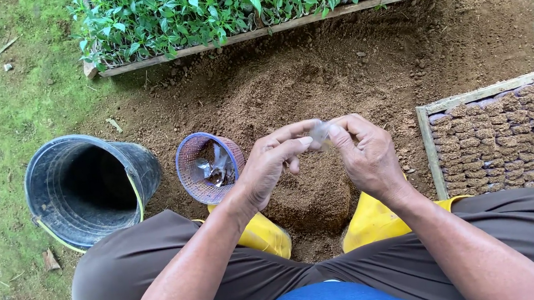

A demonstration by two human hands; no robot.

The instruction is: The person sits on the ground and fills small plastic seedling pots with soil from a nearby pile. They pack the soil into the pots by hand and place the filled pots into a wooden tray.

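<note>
Both hands pinch one small clear plastic bag (319, 132): left hand (275, 165) and right hand (365, 157) should rub its mouth open gently, directly above the soil heap (301, 94).

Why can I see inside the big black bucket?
The black bucket is tipped on its side; its open mouth faces the camera, dark inside, seemingly empty.

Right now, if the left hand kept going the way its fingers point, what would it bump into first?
The left hand points right, at the small clear plastic bag it pinches. Straight on, it would probably meet the right hand first, which pinches the bag from the other side. Their fingertips nearly touch.
</note>
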